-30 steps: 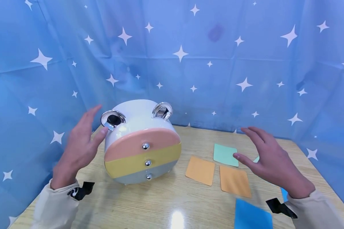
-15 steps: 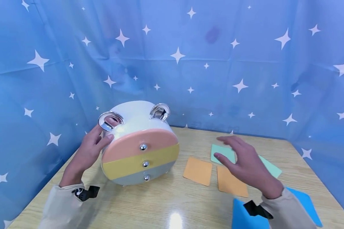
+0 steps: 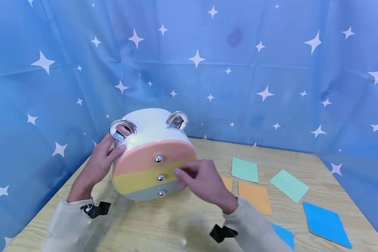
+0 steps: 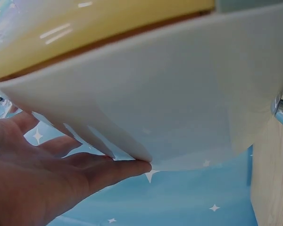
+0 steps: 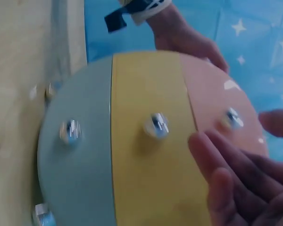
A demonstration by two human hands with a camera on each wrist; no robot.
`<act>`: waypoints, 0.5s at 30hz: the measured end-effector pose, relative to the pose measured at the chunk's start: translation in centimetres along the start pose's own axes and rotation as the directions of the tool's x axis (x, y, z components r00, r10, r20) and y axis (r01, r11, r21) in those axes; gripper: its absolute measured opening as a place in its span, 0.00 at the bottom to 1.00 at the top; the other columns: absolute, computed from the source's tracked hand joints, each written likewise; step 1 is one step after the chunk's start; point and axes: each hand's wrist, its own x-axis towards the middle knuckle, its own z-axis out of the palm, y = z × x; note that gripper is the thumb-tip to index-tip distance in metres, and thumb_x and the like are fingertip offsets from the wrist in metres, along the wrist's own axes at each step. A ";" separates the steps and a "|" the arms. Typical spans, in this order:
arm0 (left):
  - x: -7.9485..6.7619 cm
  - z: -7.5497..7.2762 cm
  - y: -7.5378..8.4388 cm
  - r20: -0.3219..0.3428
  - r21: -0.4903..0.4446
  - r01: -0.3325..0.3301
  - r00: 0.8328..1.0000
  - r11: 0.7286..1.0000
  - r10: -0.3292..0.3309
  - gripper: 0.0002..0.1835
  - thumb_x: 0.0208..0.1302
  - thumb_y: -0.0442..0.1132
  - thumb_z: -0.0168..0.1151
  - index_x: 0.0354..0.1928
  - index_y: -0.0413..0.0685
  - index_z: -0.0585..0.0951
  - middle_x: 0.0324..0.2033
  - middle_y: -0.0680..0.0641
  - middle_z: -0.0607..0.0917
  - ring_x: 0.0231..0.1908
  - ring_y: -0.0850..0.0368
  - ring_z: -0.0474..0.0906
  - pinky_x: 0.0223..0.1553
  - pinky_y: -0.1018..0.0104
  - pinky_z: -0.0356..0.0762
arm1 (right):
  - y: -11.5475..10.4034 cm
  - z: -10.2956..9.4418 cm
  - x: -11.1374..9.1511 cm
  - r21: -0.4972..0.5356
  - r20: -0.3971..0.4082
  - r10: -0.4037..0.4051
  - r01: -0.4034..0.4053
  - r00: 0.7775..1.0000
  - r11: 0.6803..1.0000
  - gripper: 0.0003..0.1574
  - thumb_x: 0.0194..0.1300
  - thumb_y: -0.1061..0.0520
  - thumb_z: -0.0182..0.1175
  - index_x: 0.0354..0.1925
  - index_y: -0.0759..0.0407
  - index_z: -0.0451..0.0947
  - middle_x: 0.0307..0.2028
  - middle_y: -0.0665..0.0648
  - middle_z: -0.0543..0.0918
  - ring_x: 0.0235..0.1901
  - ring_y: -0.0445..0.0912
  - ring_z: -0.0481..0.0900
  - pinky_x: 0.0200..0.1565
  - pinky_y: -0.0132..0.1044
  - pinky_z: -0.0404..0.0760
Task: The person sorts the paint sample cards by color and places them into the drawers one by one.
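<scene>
A rounded white drawer box point(image 3: 145, 120) with two chrome ring ears stands on the table. Its front has a pink drawer point(image 3: 138, 161), a yellow drawer point(image 3: 129, 182) and a grey-blue drawer point(image 3: 141, 194), all closed, each with a silver ball knob. My left hand point(image 3: 99, 159) rests against the box's left side; the left wrist view shows its fingers point(image 4: 118, 172) fairly straight along the white wall. In front of the yellow drawer's right part is my right hand point(image 3: 208, 182). Its fingers are loosely bent, and in the right wrist view they are apart from the yellow drawer's knob point(image 5: 156, 126).
Coloured paper squares lie right of the box: two green, including one green square point(image 3: 245, 169), two orange, including one orange square point(image 3: 255, 197), and two blue, including one blue square point(image 3: 327, 224). A blue star-patterned curtain point(image 3: 226, 84) surrounds the wooden table point(image 3: 151, 227).
My left hand has come in against the box's left side and stayed there. My right hand has moved left from over the paper squares to the drawer fronts, its fingers bending more.
</scene>
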 end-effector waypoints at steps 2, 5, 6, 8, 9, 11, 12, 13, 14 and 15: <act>0.0 0.1 0.0 -0.004 0.003 -0.002 1.000 1.000 0.002 0.27 0.75 0.40 0.49 0.74 0.51 0.63 0.73 0.41 0.63 0.70 0.46 0.59 0.65 0.25 0.61 | -0.2 1.3 0.7 0.032 -0.021 0.014 -0.013 1.000 0.999 0.14 0.70 0.53 0.62 0.39 0.62 0.88 0.28 0.61 0.88 0.21 0.46 0.85 0.28 0.35 0.84; -0.1 0.3 -0.1 -0.004 0.006 -0.003 1.000 1.000 0.003 0.27 0.75 0.40 0.49 0.74 0.51 0.63 0.72 0.41 0.64 0.69 0.46 0.60 0.64 0.25 0.62 | -0.4 2.8 1.6 0.037 -0.072 -0.010 0.013 0.997 0.999 0.13 0.68 0.51 0.64 0.36 0.59 0.89 0.27 0.58 0.89 0.20 0.48 0.85 0.27 0.34 0.84; -0.1 0.4 -0.2 -0.003 0.006 -0.003 1.000 1.000 0.003 0.27 0.75 0.40 0.49 0.74 0.51 0.62 0.73 0.41 0.63 0.69 0.46 0.60 0.64 0.25 0.62 | -0.5 3.1 1.9 0.024 -0.091 -0.031 0.033 0.995 0.999 0.13 0.67 0.51 0.65 0.35 0.59 0.89 0.26 0.57 0.89 0.19 0.47 0.85 0.26 0.34 0.84; 0.0 0.4 -0.2 0.001 0.007 -0.005 1.000 1.000 0.005 0.28 0.75 0.40 0.49 0.75 0.52 0.62 0.73 0.40 0.63 0.70 0.45 0.60 0.64 0.24 0.62 | -0.6 3.7 2.3 -0.001 -0.124 -0.067 0.068 0.990 0.998 0.15 0.67 0.50 0.65 0.32 0.59 0.89 0.23 0.55 0.88 0.18 0.43 0.84 0.26 0.32 0.82; 0.0 0.4 -0.2 0.001 0.009 -0.004 1.000 1.000 0.004 0.28 0.75 0.41 0.49 0.74 0.52 0.62 0.73 0.40 0.63 0.70 0.44 0.60 0.64 0.24 0.62 | -0.6 4.0 2.6 -0.013 -0.138 -0.084 0.083 0.987 0.996 0.15 0.67 0.50 0.66 0.31 0.59 0.89 0.22 0.54 0.88 0.17 0.40 0.83 0.25 0.31 0.81; 0.1 0.3 -0.2 0.001 0.011 -0.008 1.000 1.000 0.008 0.27 0.75 0.41 0.48 0.74 0.52 0.62 0.72 0.41 0.63 0.69 0.44 0.60 0.63 0.24 0.63 | -0.8 4.4 3.0 -0.034 -0.162 -0.114 0.110 0.980 0.993 0.16 0.66 0.51 0.66 0.27 0.60 0.88 0.19 0.53 0.86 0.17 0.35 0.80 0.25 0.29 0.80; 0.1 0.3 -0.1 0.001 0.014 -0.009 1.000 1.000 0.009 0.27 0.75 0.40 0.48 0.74 0.52 0.62 0.72 0.40 0.63 0.69 0.44 0.61 0.63 0.24 0.63 | -0.9 4.5 3.1 -0.053 -0.174 -0.133 0.125 0.976 0.991 0.16 0.66 0.51 0.66 0.26 0.60 0.87 0.18 0.53 0.85 0.16 0.32 0.78 0.25 0.29 0.79; 0.1 0.2 -0.1 0.000 0.018 -0.011 1.000 1.000 0.011 0.27 0.75 0.40 0.48 0.74 0.52 0.62 0.72 0.40 0.64 0.69 0.45 0.61 0.63 0.25 0.63 | -0.9 4.7 3.3 -0.071 -0.185 -0.147 0.136 0.972 0.988 0.17 0.65 0.52 0.67 0.23 0.59 0.86 0.17 0.52 0.84 0.16 0.31 0.77 0.24 0.28 0.78; 0.1 0.2 -0.1 0.000 0.021 -0.014 1.000 1.000 0.014 0.27 0.75 0.40 0.48 0.74 0.52 0.63 0.72 0.40 0.64 0.68 0.46 0.61 0.63 0.25 0.64 | -0.9 4.8 3.4 -0.088 -0.199 -0.158 0.143 0.967 0.986 0.17 0.64 0.52 0.67 0.21 0.58 0.85 0.15 0.51 0.83 0.16 0.30 0.75 0.23 0.27 0.77; 0.1 0.1 0.0 0.000 0.023 -0.016 1.000 1.000 0.016 0.27 0.75 0.40 0.48 0.74 0.52 0.63 0.71 0.40 0.64 0.68 0.47 0.61 0.63 0.25 0.64 | -1.0 4.9 3.5 -0.107 -0.212 -0.170 0.151 0.962 0.983 0.18 0.64 0.52 0.68 0.19 0.57 0.84 0.14 0.50 0.82 0.15 0.29 0.74 0.22 0.27 0.75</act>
